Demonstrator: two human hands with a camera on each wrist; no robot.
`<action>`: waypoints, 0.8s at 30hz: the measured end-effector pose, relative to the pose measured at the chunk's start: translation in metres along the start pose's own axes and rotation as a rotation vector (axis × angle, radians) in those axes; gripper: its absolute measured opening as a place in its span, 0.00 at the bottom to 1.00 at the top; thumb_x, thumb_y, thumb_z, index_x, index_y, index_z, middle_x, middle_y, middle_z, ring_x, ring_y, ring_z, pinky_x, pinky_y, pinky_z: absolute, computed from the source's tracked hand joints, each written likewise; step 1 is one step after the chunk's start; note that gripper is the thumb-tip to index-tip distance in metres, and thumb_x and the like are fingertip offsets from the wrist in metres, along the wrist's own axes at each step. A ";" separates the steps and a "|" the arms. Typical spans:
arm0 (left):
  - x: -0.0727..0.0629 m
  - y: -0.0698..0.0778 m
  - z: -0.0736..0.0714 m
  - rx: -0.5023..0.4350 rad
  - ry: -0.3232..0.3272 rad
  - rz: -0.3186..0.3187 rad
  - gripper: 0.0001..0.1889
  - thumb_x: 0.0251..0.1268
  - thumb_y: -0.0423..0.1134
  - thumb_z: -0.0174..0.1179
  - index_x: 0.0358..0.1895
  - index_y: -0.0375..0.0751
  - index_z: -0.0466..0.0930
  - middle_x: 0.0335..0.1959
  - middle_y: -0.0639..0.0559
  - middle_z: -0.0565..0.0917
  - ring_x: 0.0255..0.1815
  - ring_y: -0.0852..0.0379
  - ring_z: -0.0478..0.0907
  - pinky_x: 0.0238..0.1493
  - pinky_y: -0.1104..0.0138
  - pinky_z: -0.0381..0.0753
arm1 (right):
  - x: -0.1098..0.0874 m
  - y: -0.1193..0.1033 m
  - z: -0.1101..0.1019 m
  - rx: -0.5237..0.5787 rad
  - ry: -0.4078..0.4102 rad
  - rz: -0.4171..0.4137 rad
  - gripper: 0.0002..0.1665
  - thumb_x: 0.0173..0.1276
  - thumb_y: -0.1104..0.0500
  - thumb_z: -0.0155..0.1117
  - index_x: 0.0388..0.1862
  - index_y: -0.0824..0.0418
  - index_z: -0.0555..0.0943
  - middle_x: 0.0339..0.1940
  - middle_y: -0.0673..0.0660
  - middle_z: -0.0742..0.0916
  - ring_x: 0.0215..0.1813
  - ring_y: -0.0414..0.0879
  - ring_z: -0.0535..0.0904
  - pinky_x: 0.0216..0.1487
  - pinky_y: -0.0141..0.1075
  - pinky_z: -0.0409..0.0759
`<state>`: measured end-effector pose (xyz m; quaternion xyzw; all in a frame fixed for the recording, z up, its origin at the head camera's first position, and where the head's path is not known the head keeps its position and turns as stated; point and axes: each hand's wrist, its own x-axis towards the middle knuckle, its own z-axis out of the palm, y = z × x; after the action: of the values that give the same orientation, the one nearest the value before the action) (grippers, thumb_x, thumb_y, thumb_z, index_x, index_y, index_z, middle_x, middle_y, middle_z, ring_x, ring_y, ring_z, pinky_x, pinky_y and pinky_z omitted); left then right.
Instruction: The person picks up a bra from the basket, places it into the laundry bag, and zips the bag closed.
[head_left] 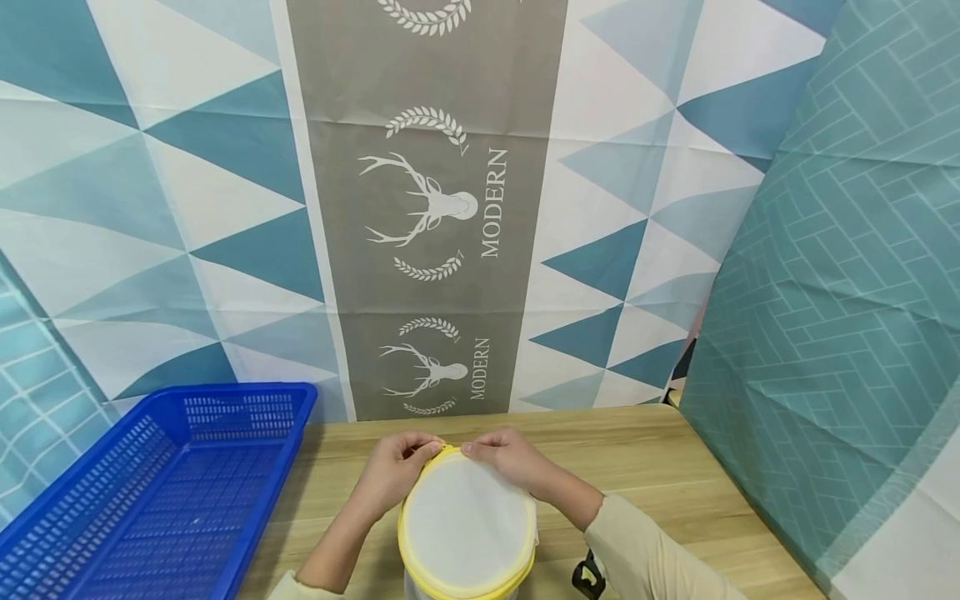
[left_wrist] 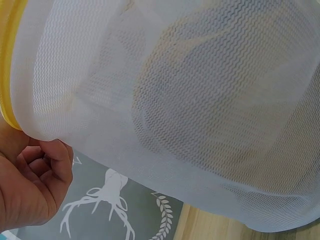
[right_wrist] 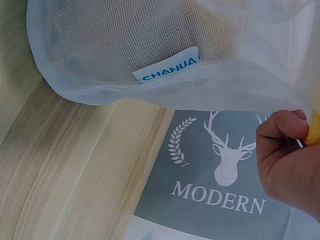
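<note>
A white mesh laundry bag [head_left: 468, 525] with a round top and yellow zipper trim stands on the wooden table, held up by both hands. My left hand [head_left: 397, 471] pinches the yellow edge at the top left of the rim. Close beside it, my right hand [head_left: 513, 460] pinches the far rim on the right. In the left wrist view, the bag's mesh side [left_wrist: 200, 100] hangs from the left hand [left_wrist: 37, 175], with blurred dark and yellowish contents showing through. The right wrist view shows a CHAHUA label [right_wrist: 167, 67] on the mesh, and the right hand [right_wrist: 290, 155] at the yellow trim.
To the left a blue plastic basket [head_left: 258, 492] with perforated sides sits on the table [head_left: 637, 467]. A small black object [head_left: 588, 575] lies by the right sleeve. Behind the table hangs a patterned cloth [head_left: 427, 250], with a teal cloth [head_left: 847, 275] at the right.
</note>
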<state>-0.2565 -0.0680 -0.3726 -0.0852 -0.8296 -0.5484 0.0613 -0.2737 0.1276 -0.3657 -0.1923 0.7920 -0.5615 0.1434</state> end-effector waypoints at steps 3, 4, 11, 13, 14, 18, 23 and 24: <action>0.000 0.000 0.000 0.001 -0.001 -0.004 0.07 0.63 0.37 0.59 0.37 0.39 0.85 0.29 0.50 0.83 0.27 0.60 0.75 0.27 0.71 0.76 | 0.000 -0.001 0.000 -0.007 0.003 -0.001 0.19 0.69 0.52 0.55 0.43 0.67 0.84 0.28 0.51 0.85 0.20 0.36 0.78 0.22 0.30 0.79; 0.000 0.000 0.000 0.002 -0.001 -0.005 0.07 0.63 0.37 0.59 0.37 0.39 0.85 0.29 0.50 0.83 0.27 0.60 0.75 0.27 0.71 0.76 | -0.001 -0.001 0.000 -0.012 0.005 -0.002 0.19 0.69 0.52 0.55 0.43 0.67 0.84 0.29 0.51 0.85 0.20 0.36 0.78 0.22 0.30 0.79; 0.001 -0.001 0.000 0.005 -0.015 -0.009 0.07 0.64 0.37 0.58 0.37 0.39 0.84 0.29 0.51 0.83 0.27 0.60 0.76 0.28 0.70 0.76 | 0.001 -0.002 0.000 -0.027 -0.016 0.005 0.20 0.69 0.49 0.55 0.45 0.63 0.83 0.32 0.52 0.85 0.22 0.37 0.78 0.23 0.30 0.79; 0.000 0.000 0.000 0.003 -0.024 -0.014 0.07 0.64 0.37 0.58 0.37 0.40 0.84 0.29 0.51 0.83 0.28 0.60 0.76 0.28 0.69 0.76 | 0.002 -0.003 0.001 -0.045 -0.031 0.004 0.20 0.69 0.48 0.55 0.45 0.61 0.83 0.32 0.50 0.84 0.22 0.37 0.78 0.24 0.30 0.78; 0.000 0.000 -0.001 0.001 -0.029 -0.015 0.07 0.64 0.37 0.58 0.37 0.41 0.84 0.29 0.51 0.83 0.28 0.60 0.76 0.29 0.69 0.77 | 0.003 -0.004 0.001 -0.057 -0.039 0.001 0.20 0.69 0.48 0.55 0.44 0.61 0.83 0.32 0.50 0.84 0.23 0.37 0.78 0.24 0.30 0.78; 0.000 0.000 -0.001 -0.001 -0.051 0.003 0.07 0.64 0.38 0.58 0.37 0.41 0.84 0.29 0.51 0.84 0.28 0.60 0.76 0.29 0.69 0.77 | 0.004 -0.005 0.001 -0.115 -0.048 -0.024 0.18 0.69 0.48 0.55 0.42 0.61 0.84 0.35 0.51 0.84 0.26 0.37 0.77 0.27 0.30 0.78; -0.001 0.000 -0.002 -0.004 -0.067 0.035 0.08 0.64 0.38 0.58 0.36 0.40 0.84 0.29 0.51 0.84 0.27 0.61 0.76 0.28 0.70 0.76 | 0.004 -0.006 0.002 -0.135 -0.041 -0.031 0.17 0.69 0.49 0.56 0.39 0.61 0.84 0.34 0.51 0.84 0.25 0.37 0.77 0.26 0.30 0.77; -0.001 0.000 -0.003 -0.004 -0.069 0.034 0.07 0.65 0.38 0.58 0.36 0.40 0.84 0.29 0.51 0.83 0.27 0.61 0.76 0.28 0.70 0.77 | 0.004 -0.007 0.003 -0.133 -0.039 -0.029 0.17 0.69 0.49 0.56 0.39 0.61 0.84 0.33 0.51 0.84 0.24 0.37 0.77 0.25 0.30 0.77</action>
<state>-0.2555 -0.0704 -0.3715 -0.1182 -0.8285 -0.5458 0.0415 -0.2752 0.1216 -0.3604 -0.2238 0.8216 -0.5060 0.1377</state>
